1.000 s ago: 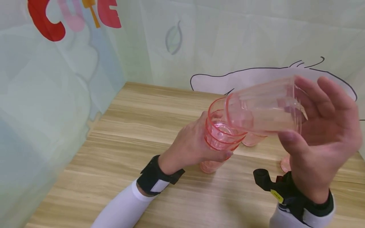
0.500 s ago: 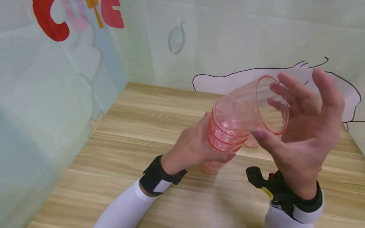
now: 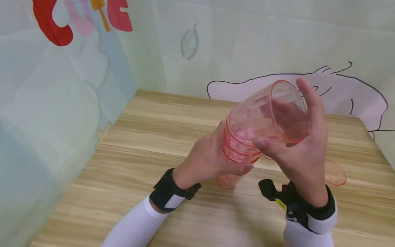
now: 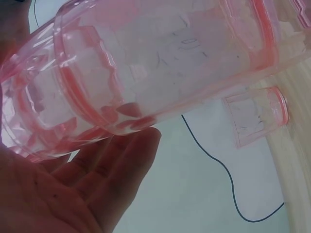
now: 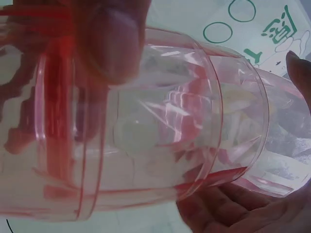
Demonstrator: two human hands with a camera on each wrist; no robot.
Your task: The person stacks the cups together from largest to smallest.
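My left hand [image 3: 210,154] grips a stack of clear pink tumblers [image 3: 240,145] around its side, tilted toward the upper right. Several red-tinted rims show close together in the stack. Into its top goes the lower end of another pink tumbler [image 3: 253,115], whose open mouth faces up and right. My right hand [image 3: 303,151] holds that tumbler, thumb on the near side and fingers seen through the wall on the far side; one finger points up past the rim. In the right wrist view the thumb [image 5: 112,43] presses on the clear wall, and the nested rims run toward the left hand [image 5: 228,206].
On the wood-grain table [image 3: 129,144], a separate pink tumbler [image 3: 335,172] shows partly behind the right wrist. Another tumbler [image 4: 257,116] stands farther back in the left wrist view, mostly hidden by the stack in the head view. Printed fabric walls [image 3: 166,51] border the table.
The right hand has brought its tumbler left and down, and the tumbler's lower end has gone into the top of the stack. The left hand has stayed nearly still with the stack.
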